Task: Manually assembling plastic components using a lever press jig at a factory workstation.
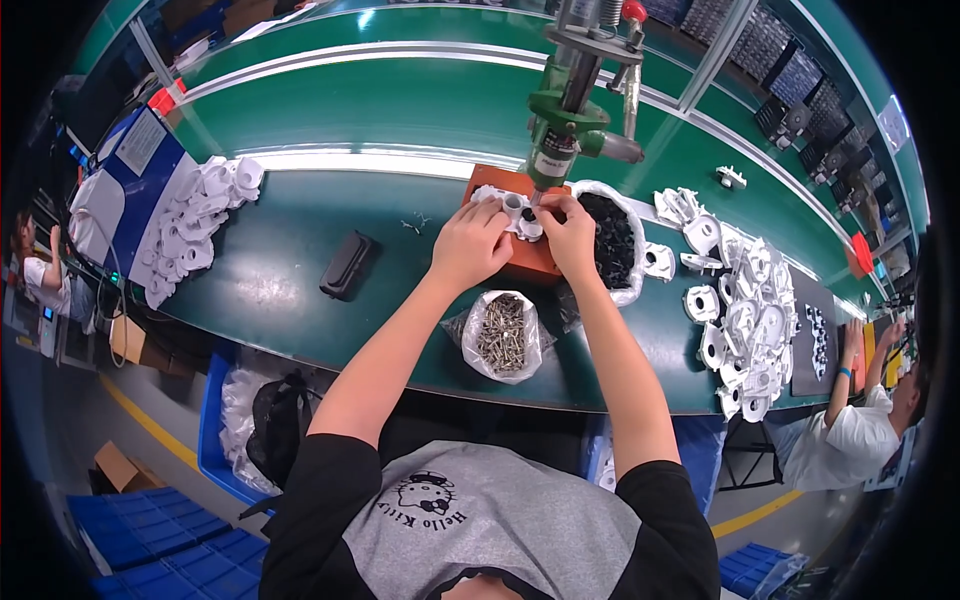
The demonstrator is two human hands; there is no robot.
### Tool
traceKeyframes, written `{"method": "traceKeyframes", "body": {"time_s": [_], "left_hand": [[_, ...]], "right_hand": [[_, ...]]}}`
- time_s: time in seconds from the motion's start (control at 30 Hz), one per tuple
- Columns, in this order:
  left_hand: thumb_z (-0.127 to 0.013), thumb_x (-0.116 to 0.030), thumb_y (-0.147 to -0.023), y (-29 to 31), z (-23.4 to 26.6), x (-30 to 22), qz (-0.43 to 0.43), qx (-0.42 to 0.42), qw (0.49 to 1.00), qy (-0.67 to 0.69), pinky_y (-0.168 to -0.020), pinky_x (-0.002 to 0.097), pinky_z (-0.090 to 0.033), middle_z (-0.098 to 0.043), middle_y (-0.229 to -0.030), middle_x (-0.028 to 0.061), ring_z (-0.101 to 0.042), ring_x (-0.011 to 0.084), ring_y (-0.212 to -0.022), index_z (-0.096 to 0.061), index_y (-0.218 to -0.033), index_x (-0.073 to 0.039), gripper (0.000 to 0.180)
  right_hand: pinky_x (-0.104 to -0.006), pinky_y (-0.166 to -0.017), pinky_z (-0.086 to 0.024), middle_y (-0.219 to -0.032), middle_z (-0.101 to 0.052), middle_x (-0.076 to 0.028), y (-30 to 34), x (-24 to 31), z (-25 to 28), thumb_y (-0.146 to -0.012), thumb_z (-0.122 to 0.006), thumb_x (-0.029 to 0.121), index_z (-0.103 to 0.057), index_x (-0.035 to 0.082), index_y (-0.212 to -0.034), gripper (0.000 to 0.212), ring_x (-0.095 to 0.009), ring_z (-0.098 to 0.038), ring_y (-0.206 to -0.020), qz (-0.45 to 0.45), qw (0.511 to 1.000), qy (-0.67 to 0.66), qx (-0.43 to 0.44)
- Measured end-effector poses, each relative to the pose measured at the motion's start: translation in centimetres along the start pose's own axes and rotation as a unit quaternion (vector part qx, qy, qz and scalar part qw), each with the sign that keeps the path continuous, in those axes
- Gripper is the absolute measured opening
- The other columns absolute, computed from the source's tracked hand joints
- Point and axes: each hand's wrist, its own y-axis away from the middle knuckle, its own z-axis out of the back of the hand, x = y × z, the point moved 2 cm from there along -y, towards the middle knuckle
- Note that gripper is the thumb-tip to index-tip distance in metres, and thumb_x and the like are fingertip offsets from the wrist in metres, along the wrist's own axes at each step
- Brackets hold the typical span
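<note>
A white plastic part [513,203] with round openings sits on an orange block [528,262], below the tip of a green bench-mounted press tool [556,130]. My left hand [474,241] grips this part from the left, fingers closed over its edge. My right hand [569,236] is at its right side, thumb and fingertips pinched together beside a dark spot in the part. Whatever those fingertips hold is too small to make out. Close to my right hand, a white bag [636,282] holds small black pieces [610,238]. Nearer me stands a clear plastic bag of metal screws or pins [503,335].
White plastic parts lie heaped at the right [752,320] and spill from a blue bin [140,190] at the left. A black case [348,265] lies on the green bench [280,320]. A co-worker [850,430] sits at the far right, another person [50,275] at the far left.
</note>
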Motion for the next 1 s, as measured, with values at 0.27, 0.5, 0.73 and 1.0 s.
{"method": "traceKeyframes", "body": {"time_s": [0.27, 0.5, 0.73, 1.0], "left_hand": [[-0.061, -0.012, -0.071, 0.0, 0.1, -0.1, 0.003, 0.005, 1.000, 0.004, -0.093, 0.0430, -0.047, -0.063, -0.105, 0.0168, -0.061, 0.0321, -0.100, -0.057, -0.084, -0.005, 0.016], [-0.061, -0.012, -0.071, -0.1, 0.1, -0.2, 0.002, 0.002, 1.000, 0.004, -0.093, 0.0429, -0.047, -0.063, -0.104, 0.0169, -0.062, 0.0322, -0.099, -0.057, -0.084, -0.005, 0.015], [-0.061, -0.012, -0.072, -0.1, 0.1, 0.0, -0.008, -0.006, 1.000, -0.003, -0.093, 0.0424, -0.047, -0.063, -0.104, 0.0160, -0.062, 0.0318, -0.097, -0.057, -0.084, -0.005, 0.015], [-0.061, -0.013, -0.073, 0.0, 0.1, -0.1, -0.002, 0.004, 1.000, -0.002, -0.092, 0.0423, -0.047, -0.063, -0.104, 0.0161, -0.062, 0.0316, -0.096, -0.056, -0.085, -0.005, 0.015]], "right_hand": [[-0.0276, -0.063, -0.050, -0.079, -0.067, -0.012, 0.0, -0.1, 0.0, -0.077, -0.067, 0.007, -0.065, -0.005, -0.084, 0.013, -0.017, -0.065, -0.066, 0.022, 1.000, -0.006, -0.011], [-0.0335, -0.079, -0.046, -0.088, -0.068, -0.010, 0.9, -0.4, 0.3, -0.077, -0.063, 0.006, -0.066, -0.001, -0.085, 0.011, -0.024, -0.064, -0.082, 0.135, 0.990, 0.042, -0.007], [-0.0399, -0.095, -0.032, -0.107, -0.065, -0.006, 2.0, 0.3, 0.2, -0.081, -0.056, 0.007, -0.065, 0.006, -0.098, 0.019, -0.023, -0.057, -0.103, 0.151, 0.979, 0.137, 0.028], [-0.0392, -0.096, -0.033, -0.111, -0.063, -0.009, 2.6, 0.9, 0.2, -0.083, -0.053, 0.009, -0.064, 0.004, -0.106, 0.025, -0.024, -0.054, -0.105, 0.174, 0.960, 0.215, 0.050]]}}
